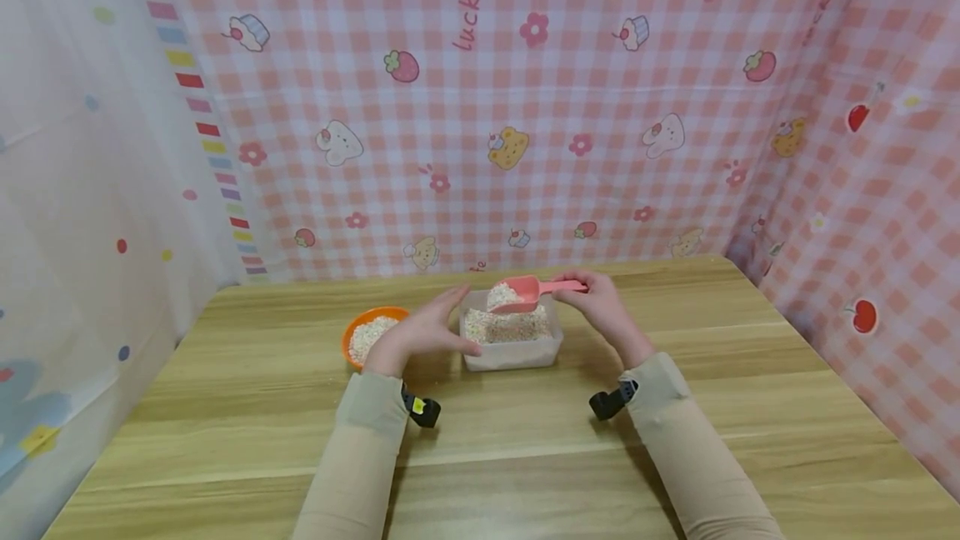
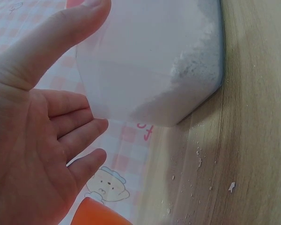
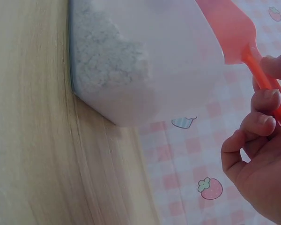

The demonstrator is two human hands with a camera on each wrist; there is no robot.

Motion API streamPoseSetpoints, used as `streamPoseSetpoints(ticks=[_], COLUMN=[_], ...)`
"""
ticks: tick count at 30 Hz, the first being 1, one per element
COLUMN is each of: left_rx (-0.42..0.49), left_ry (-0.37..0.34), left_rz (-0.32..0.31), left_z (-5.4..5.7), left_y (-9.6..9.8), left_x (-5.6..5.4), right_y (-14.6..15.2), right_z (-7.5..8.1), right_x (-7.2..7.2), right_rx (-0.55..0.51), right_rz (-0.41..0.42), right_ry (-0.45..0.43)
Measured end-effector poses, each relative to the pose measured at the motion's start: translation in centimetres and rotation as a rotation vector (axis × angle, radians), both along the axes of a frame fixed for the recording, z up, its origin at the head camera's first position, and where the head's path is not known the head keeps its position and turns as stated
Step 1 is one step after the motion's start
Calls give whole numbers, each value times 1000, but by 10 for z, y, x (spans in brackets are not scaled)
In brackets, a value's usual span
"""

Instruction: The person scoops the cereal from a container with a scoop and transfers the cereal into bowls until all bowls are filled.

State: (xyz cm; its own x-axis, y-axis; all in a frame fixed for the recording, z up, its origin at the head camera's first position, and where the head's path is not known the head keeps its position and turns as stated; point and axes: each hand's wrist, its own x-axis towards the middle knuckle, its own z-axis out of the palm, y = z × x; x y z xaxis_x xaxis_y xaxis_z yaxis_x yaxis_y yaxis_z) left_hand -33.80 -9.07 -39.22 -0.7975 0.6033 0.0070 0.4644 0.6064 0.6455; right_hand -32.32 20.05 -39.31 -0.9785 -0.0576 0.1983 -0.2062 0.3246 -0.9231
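A translucent plastic container (image 1: 513, 356) holding oat flakes (image 1: 517, 326) stands on the table. My right hand (image 1: 597, 307) grips the handle of a pink scoop (image 1: 528, 294) over the container's back part; pale flakes fill the scoop's front. In the right wrist view the fingers curl round the scoop handle (image 3: 262, 77). My left hand (image 1: 420, 332) is at the container's left side, its thumb and fingers spread apart. In the left wrist view the thumb (image 2: 70, 28) overlaps the container's upper edge and the relaxed fingertips lie right at its wall (image 2: 126, 70).
An orange bowl (image 1: 348, 332) with pale flakes sits left of the container, partly behind the left hand. Small crumbs (image 2: 232, 187) are scattered on the wooden table (image 1: 510, 473). A pink checked cloth (image 1: 465, 107) hangs behind the table's back edge.
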Motion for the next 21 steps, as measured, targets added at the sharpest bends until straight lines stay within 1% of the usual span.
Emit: streamPoseSetpoints(ticks=[6, 12, 16, 21], left_rx=[-16, -9, -18, -24], left_ry=[-4, -15, -21, -13], left_rz=[11, 6, 10, 3], left_z=[-1, 1, 1, 1], left_y=[2, 2, 2, 0], left_x=[-1, -1, -2, -1], right_y=[2, 1, 1, 0], right_z=[0, 3, 7, 15], right_x=[0, 1, 0, -3], right_rx=[7, -6, -3, 4], right_rz=[6, 9, -2, 14], right_ry=[-14, -20, -24, 7])
